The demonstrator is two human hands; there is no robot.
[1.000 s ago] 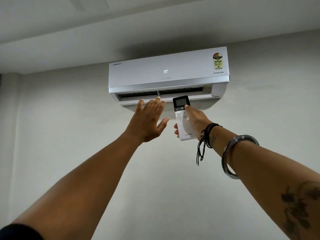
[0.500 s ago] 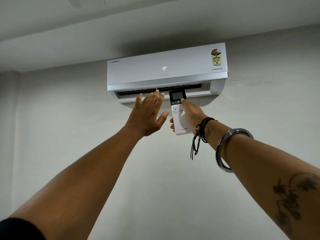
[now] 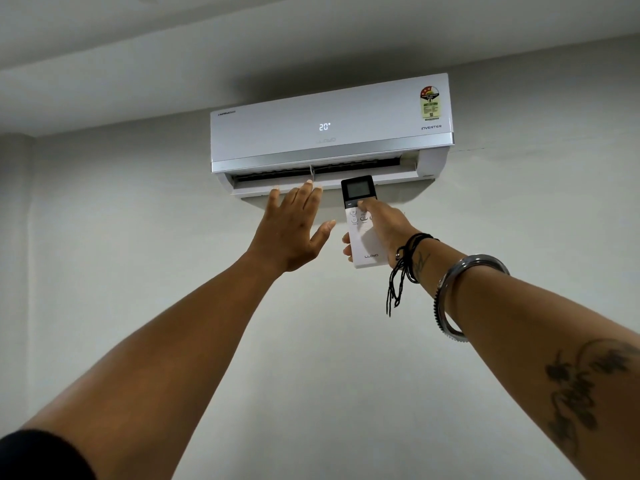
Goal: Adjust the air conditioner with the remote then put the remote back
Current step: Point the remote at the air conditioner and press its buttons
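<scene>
A white wall-mounted air conditioner (image 3: 329,133) hangs high on the grey wall, its louvre open and its display reading 20. My right hand (image 3: 384,230) holds a white remote (image 3: 363,244) with a dark screen, pointed up at the unit, thumb resting on the buttons just under the screen. My left hand (image 3: 294,230) is raised flat with fingers apart, its fingertips just below the open vent, holding nothing.
The ceiling (image 3: 173,64) meets the wall just above the unit. A metal bangle (image 3: 464,292) and black threads (image 3: 405,268) sit on my right wrist. Plain grey wall (image 3: 329,358) fills the area under the unit.
The display has gone from 19 to 20. My thumb stays on the remote's buttons; both hands remain raised under the vent, with only a slight shift of view.
</scene>
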